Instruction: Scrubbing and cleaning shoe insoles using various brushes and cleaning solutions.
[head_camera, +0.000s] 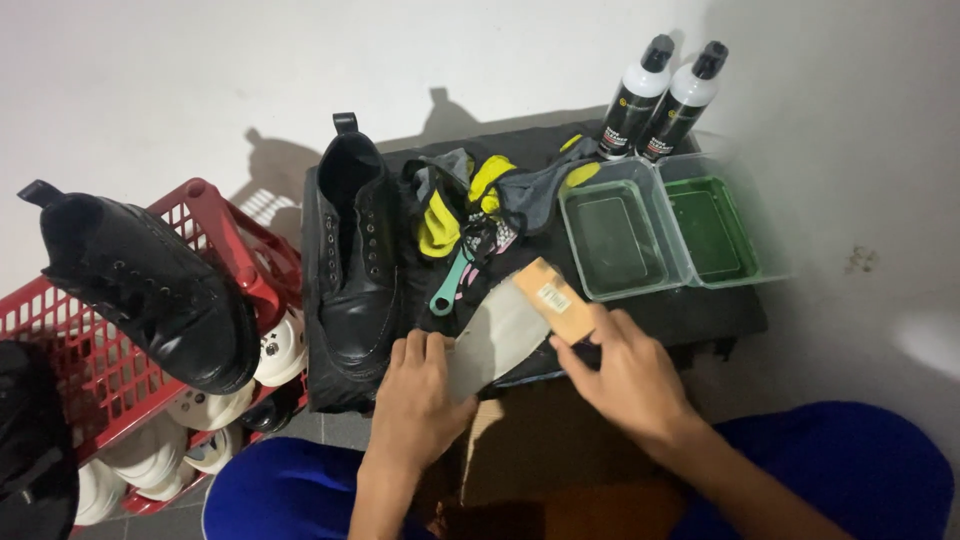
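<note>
A: What has the left hand (418, 400) got?

B: Its fingers are curled round the near end of a grey insole (497, 335), thumb on top. The insole lies tilted just right of the black boot (356, 265) that stands on the dark worktop (700, 310).

A: And the right hand (625, 375)?

B: Closed on a tan wooden brush block (553, 298), fingers wrapped over its near end. The block rests on the far end of the insole, so it too sits right of the boot.

A: What else is around that boot?

B: Just right of it, a heap of yellow and grey cloths (480, 195) and a teal-handled tool (450, 285). Further right, two clear tubs (665, 225) side by side, and behind them two white bottles with black caps (663, 100), against the wall. Left of the boot, a red basket (215, 235) with a second black boot (150, 290) resting on it and white pieces (280, 350) inside.

A: Are the tubs filled?

B: Cannot tell; they look greenish
</note>
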